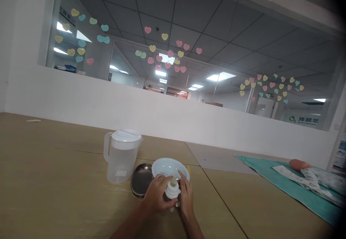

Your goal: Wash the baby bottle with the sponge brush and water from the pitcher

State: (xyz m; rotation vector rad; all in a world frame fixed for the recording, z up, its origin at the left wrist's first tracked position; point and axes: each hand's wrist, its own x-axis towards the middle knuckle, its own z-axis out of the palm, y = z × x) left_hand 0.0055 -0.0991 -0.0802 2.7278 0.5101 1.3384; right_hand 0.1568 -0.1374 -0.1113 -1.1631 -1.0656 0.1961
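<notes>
Between my two hands is a baby bottle (172,190) with a white collar and a clear teat on top; most of its body is hidden. My left hand (156,194) wraps round it from the left, its thumb across the near side. From the other side my right hand (186,195) closes on it, fingers pointing up and away. Just beyond the hands sits a pale white bowl (169,165). An oval metal tray (142,178) lies to the left of the bowl, partly behind my left hand.
A clear plastic pitcher (121,158) with a white lid stands left of the tray. Something yellow (188,169) peeks out behind the bowl. At the right, a baby doll (300,164) in patterned clothes lies on a green cloth (270,165). A white wall (162,116) bounds the table.
</notes>
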